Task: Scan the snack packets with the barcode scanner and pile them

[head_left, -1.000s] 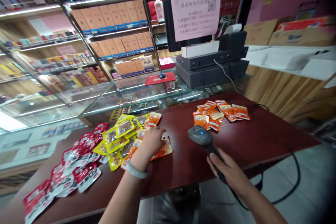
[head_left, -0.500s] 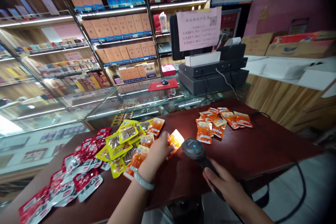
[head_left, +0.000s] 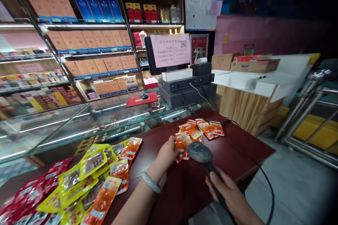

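Note:
My left hand [head_left: 168,154], with a pale bangle on its wrist, is closed on an orange snack packet [head_left: 181,141] near the right-hand pile. In my right hand [head_left: 229,189] is a dark handheld barcode scanner [head_left: 200,152], its head close to that packet. Several loose orange packets [head_left: 211,130] lie just beyond, on the dark red table [head_left: 155,200]. To the left, yellow snack packets [head_left: 76,186] are heaped, with more orange packets [head_left: 101,200] along their right side. Red packets [head_left: 29,197] lie at the far left, partly cut off by the view.
A glass display counter [head_left: 79,126] stands behind the table, bearing a cash register [head_left: 187,88] and a mouse [head_left: 144,96] on a red pad. The scanner's black cable [head_left: 273,197] loops at right. Beyond are boxed shelves [head_left: 92,42] and a metal railing [head_left: 303,112].
My left hand has carried the orange packet rightward, from beside the left heap to the right-hand pile. The scanner stays close to it. The view has turned to the right.

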The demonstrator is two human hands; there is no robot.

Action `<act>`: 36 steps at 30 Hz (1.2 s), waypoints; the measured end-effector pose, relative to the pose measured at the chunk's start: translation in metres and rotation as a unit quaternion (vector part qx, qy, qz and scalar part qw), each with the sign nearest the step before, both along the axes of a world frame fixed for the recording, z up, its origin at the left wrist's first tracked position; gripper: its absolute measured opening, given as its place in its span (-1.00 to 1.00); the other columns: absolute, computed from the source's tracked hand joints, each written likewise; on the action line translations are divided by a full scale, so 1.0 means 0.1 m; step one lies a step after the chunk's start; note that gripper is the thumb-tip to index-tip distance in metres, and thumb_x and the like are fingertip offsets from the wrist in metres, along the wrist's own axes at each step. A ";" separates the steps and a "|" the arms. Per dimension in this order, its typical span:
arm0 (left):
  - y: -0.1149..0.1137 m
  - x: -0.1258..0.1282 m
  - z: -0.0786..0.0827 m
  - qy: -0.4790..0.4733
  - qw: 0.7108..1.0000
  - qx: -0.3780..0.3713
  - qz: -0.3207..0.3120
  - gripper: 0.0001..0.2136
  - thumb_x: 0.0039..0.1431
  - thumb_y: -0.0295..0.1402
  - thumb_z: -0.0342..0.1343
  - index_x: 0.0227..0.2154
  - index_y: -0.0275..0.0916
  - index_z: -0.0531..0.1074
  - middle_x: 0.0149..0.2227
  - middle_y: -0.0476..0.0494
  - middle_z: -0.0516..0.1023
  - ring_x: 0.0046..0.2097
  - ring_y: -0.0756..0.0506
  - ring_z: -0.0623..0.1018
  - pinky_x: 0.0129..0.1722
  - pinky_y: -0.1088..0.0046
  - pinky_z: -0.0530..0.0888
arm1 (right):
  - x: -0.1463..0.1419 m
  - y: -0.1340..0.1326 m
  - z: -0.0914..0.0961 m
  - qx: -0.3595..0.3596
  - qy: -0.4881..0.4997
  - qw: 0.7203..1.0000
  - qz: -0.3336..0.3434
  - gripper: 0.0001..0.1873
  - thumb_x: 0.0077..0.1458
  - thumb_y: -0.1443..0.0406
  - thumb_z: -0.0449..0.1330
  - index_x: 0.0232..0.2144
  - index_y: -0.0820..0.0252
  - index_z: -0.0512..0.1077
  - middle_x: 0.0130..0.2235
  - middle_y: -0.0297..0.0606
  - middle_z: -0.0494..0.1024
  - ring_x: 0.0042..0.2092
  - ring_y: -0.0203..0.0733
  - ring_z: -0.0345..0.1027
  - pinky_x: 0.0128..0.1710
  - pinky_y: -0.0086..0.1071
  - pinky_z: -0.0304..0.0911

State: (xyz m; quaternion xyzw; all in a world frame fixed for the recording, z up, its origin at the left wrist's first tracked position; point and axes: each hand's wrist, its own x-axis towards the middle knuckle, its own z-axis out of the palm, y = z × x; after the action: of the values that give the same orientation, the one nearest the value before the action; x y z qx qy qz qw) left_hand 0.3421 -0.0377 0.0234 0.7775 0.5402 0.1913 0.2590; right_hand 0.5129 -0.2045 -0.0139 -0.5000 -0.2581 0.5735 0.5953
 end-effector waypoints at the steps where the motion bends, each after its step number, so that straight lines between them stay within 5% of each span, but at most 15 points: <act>1: 0.06 0.14 0.00 -0.027 1.000 -0.015 0.001 -0.64 0.06 -0.38 0.23 -0.08 -0.20 0.29 -0.17 -0.15 0.58 -0.19 -0.11 0.59 -0.23 0.48 0.42 | 0.04 0.01 -0.03 -0.007 0.001 1.000 -0.020 -0.27 -0.15 -0.12 0.39 0.00 0.12 0.43 -0.44 -0.36 0.49 -0.42 -0.29 0.35 -0.46 -0.49 0.22; 4: 0.18 0.52 0.01 -0.081 0.995 -0.057 -0.008 -0.52 0.07 -0.45 0.21 0.07 -0.22 0.25 -0.09 -0.21 0.57 -0.23 -0.09 0.60 -0.23 0.44 0.47 | 0.15 0.06 -0.09 0.002 -0.013 0.998 -0.066 -0.30 -0.12 -0.13 0.37 -0.04 0.14 0.43 -0.50 -0.41 0.46 -0.51 -0.34 0.28 -0.54 -0.52 0.15; 8: 0.12 0.61 0.02 -0.074 0.994 0.067 -0.037 -0.40 0.00 -0.49 0.26 0.15 -0.27 0.26 0.11 -0.32 0.47 0.10 -0.18 0.49 0.11 0.32 0.38 | 0.23 0.04 -0.12 0.006 -0.028 0.998 -0.058 -0.31 -0.18 -0.14 0.39 -0.08 0.11 0.46 -0.57 -0.48 0.38 -0.58 -0.37 0.21 -0.62 -0.52 0.11; 12: -0.04 0.16 -0.03 -0.020 0.993 0.108 -0.049 -0.47 0.03 -0.32 0.28 0.10 -0.26 0.37 0.09 -0.28 0.49 0.12 -0.21 0.46 0.16 0.30 0.34 | 0.21 -0.03 -0.13 -0.065 -0.017 0.995 -0.072 -0.25 -0.31 -0.10 0.47 -0.07 0.05 0.47 -0.35 -0.29 0.59 -0.31 -0.12 0.50 -0.42 -0.42 0.38; 15: -0.08 -0.35 -0.09 0.019 0.993 0.119 -0.004 -0.52 0.06 -0.27 0.27 0.07 -0.22 0.40 0.07 -0.22 0.51 0.09 -0.19 0.47 0.14 0.31 0.35 | 0.09 0.05 -0.13 -0.079 -0.019 0.997 -0.007 -0.29 -0.31 -0.08 0.48 -0.10 0.06 0.48 -0.34 -0.27 0.60 -0.26 -0.08 0.50 -0.39 -0.40 0.40; 19: -0.01 -1.11 -0.12 0.117 0.978 0.130 0.112 -0.57 0.13 -0.23 0.21 0.06 -0.25 0.40 0.04 -0.27 0.51 0.10 -0.20 0.46 0.13 0.29 0.33 | -0.27 0.28 -0.09 -0.036 -0.053 0.992 0.113 -0.33 -0.20 -0.13 0.41 -0.09 0.05 0.45 -0.48 -0.38 0.49 -0.43 -0.21 0.40 -0.52 -0.46 0.27; 24: 0.17 -1.79 -0.09 0.283 0.911 0.138 0.265 -0.55 0.13 -0.06 0.15 -0.11 -0.37 0.46 -0.04 -0.43 0.49 0.08 -0.34 0.40 0.05 0.16 0.31 | -0.86 0.57 0.01 0.058 -0.106 0.964 0.238 -0.44 -0.02 -0.17 0.26 -0.19 0.13 0.42 -0.57 -0.50 0.31 -0.58 -0.38 0.13 -0.60 -0.50 0.08; 29: 0.29 -1.98 -0.12 0.299 0.913 0.135 0.241 -0.53 0.03 -0.04 0.21 -0.12 -0.31 0.44 -0.06 -0.35 0.50 0.05 -0.31 0.40 0.03 0.17 0.28 | -1.20 0.66 0.03 0.096 -0.115 0.951 0.271 -0.39 0.08 -0.16 0.17 -0.08 0.20 0.36 -0.54 -0.52 0.26 -0.58 -0.39 0.10 -0.60 -0.50 0.07; 36: 0.18 -1.90 -0.12 0.259 0.922 0.196 0.211 -0.66 0.07 -0.23 0.20 -0.12 -0.24 0.35 -0.02 -0.31 0.47 0.07 -0.29 0.41 0.03 0.19 0.28 | -1.15 0.61 -0.08 0.071 -0.112 0.958 0.255 -0.32 0.02 -0.20 0.19 -0.04 0.19 0.34 -0.55 -0.53 0.27 -0.59 -0.39 0.08 -0.62 -0.50 0.04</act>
State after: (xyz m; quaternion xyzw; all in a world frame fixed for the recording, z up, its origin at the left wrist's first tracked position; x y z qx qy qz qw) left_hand 0.1524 -0.0194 0.0115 0.7033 0.6915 0.1354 -0.0937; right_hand 0.3977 -0.1439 -0.0217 -0.4350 -0.4825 0.6266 0.4304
